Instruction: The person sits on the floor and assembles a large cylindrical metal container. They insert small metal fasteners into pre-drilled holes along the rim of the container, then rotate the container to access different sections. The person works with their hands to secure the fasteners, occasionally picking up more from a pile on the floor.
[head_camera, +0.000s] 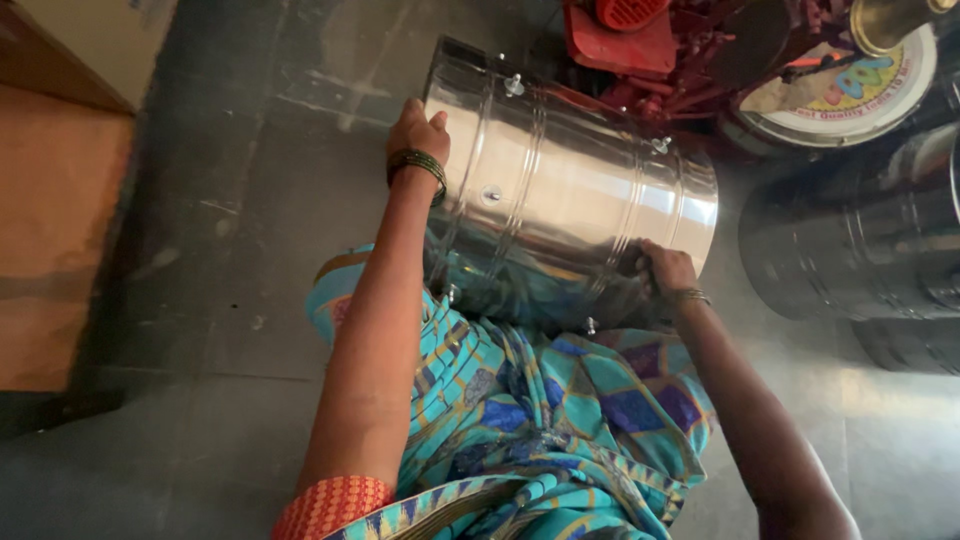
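Steel drum (570, 190), shiny and ribbed, lies on its side across the person's lap, one end pointing up-left, the other toward the right, in the head view. Left hand (417, 133) rests on the drum's upper-left rim, fingers curled over the edge, dark bangles at the wrist. Right hand (665, 268) grips the lower-right rim, fingers wrapped over the lip; fingertips hidden inside, so how tight can't be told. Small bolts stick out along the ribs. Dark floor (240, 300) is open to the left of the drum and below left; a brown block (55, 230) borders that room at the left frame edge. Right side is crowded: a second dark drum (850, 240) sits just beside the held one, cut off by the frame. Red machine (680, 50) is close behind the drum's top edge, partly cut off at the top. Round lid with a colourful label (850, 90) sits near it. Drum's underside is hidden by teal patterned cloth (540, 420).
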